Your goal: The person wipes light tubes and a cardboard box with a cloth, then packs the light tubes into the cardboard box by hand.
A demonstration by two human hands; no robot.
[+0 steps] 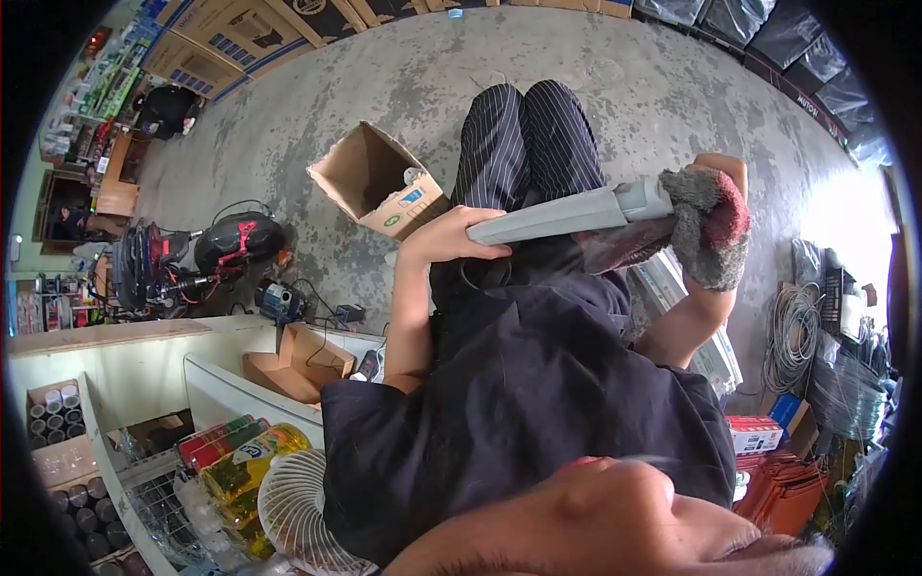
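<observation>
A long light-grey tube-like plastic piece (pixel 552 219), with a narrower stepped section near its right end, lies across my lap. My left hand (pixel 447 238) grips its left end, thumb above and fingers below. My right hand (pixel 722 168) is closed around a fuzzy grey-and-red cloth (pixel 711 226), which wraps the right end and hides most of the fingers. Beneath the piece hangs a brownish-pink cloth (pixel 629 245); whether it belongs to the fuzzy cloth I cannot tell. An open cardboard box (pixel 394 206) stands beside my left hand, with something whitish at its inner edge.
On the left are a black-and-red machine (pixel 235 240), a small cardboard box (pixel 298 365), yellow bottles (pixel 254 461) and a white fan (pixel 307 509). Long white packages (pixel 715 355) lie behind my right arm. Coiled cable (pixel 792 336) and a red-and-white box (pixel 754 434) are at right.
</observation>
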